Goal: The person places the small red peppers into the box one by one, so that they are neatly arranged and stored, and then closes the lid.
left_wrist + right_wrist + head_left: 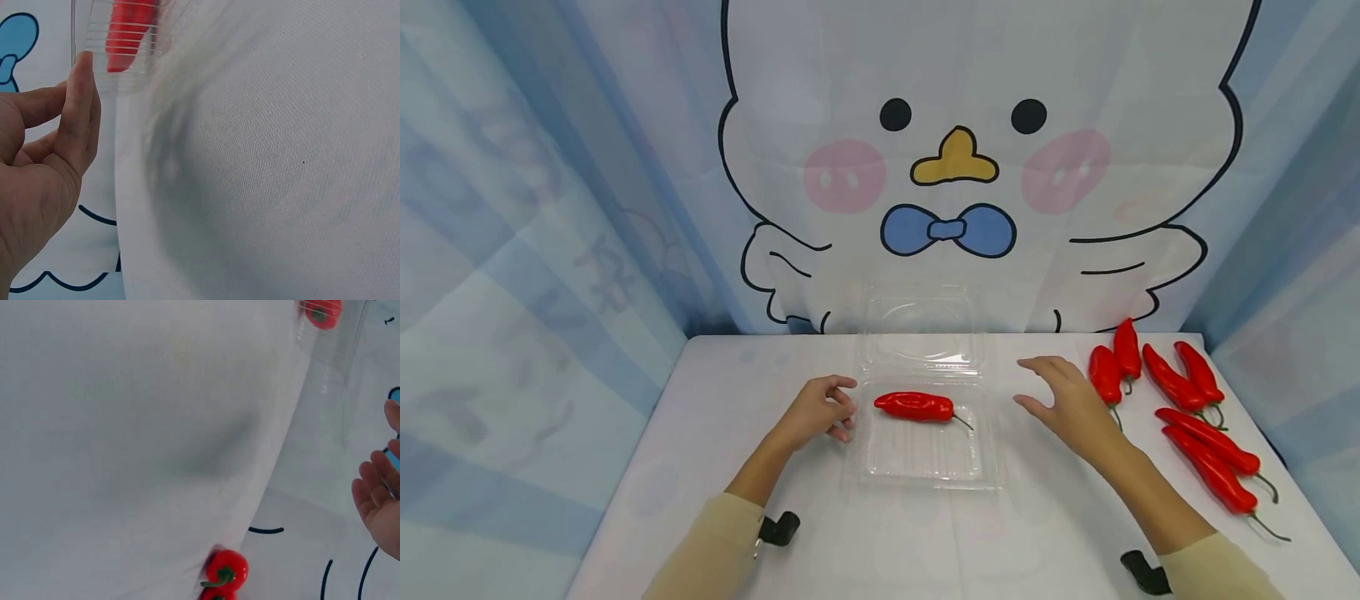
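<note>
A clear plastic clamshell box stands on the table with its transparent lid raised behind it. Inside the tray, toward its back, lies one red chili pepper, its stem to the right. My left hand is at the box's left side, fingers loosely bent and holding nothing; whether a fingertip touches the rim I cannot tell. To the right of the box, my right hand hovers with thumb and fingers spread apart and nothing between them. In the left wrist view the pepper shows through the ribbed plastic wall.
Several more red peppers lie along the table's right side, some close beyond the right hand. A white cloth covers the table. Behind its back edge hangs a curtain with a cartoon bird, and more curtain hangs at both sides.
</note>
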`<action>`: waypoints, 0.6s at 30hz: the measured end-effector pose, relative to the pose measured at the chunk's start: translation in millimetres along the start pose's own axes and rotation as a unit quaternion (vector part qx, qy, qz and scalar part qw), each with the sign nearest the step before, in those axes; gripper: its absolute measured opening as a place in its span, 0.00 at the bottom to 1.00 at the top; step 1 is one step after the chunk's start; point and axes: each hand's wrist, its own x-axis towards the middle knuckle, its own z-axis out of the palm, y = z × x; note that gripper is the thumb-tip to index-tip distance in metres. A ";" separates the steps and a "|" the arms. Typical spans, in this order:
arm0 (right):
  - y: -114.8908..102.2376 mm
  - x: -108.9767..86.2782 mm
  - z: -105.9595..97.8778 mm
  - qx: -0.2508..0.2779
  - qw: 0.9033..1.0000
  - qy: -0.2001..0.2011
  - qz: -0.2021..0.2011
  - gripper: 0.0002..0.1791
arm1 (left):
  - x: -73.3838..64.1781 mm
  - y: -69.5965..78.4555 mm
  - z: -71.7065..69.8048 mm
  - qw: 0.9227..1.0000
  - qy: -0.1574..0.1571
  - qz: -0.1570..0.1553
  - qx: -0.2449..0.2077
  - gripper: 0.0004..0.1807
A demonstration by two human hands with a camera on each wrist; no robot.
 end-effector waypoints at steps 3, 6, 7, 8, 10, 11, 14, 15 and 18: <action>9.8 -1.5 -3.8 -0.004 1.000 0.013 0.009 0.35 | -0.7 0.6 -0.9 1.000 -0.001 -0.002 0.001 0.26; 22.6 -3.2 -7.3 -0.010 1.000 0.020 0.019 0.37 | -0.7 1.2 -0.8 1.000 -0.003 -0.004 -0.002 0.26; 27.3 -3.4 -8.3 -0.012 0.999 0.019 0.023 0.37 | -0.8 1.0 -0.8 1.000 -0.003 -0.002 0.000 0.26; 32.1 -3.7 -9.5 -0.015 0.999 0.017 0.029 0.38 | -0.9 1.0 -0.7 1.000 -0.003 -0.002 0.000 0.26; 41.9 -4.1 -11.7 -0.018 0.999 0.008 0.044 0.40 | -0.8 0.7 -0.4 1.000 -0.002 -0.002 0.000 0.26; 46.2 -4.3 -13.0 -0.018 0.998 0.003 0.053 0.41 | -0.8 0.5 -0.3 1.000 -0.002 -0.002 0.000 0.26; 57.9 -4.7 -16.2 -0.017 0.996 -0.015 0.082 0.45 | -0.6 0.4 0.1 1.000 0.000 -0.004 0.000 0.26; 61.1 -4.7 -17.0 -0.017 0.996 -0.020 0.089 0.45 | -0.4 -0.1 0.2 1.000 0.001 -0.003 0.001 0.26; 69.5 -4.5 -18.1 -0.024 0.994 -0.031 0.105 0.47 | 0.4 -1.0 0.0 1.000 0.002 -0.001 0.002 0.26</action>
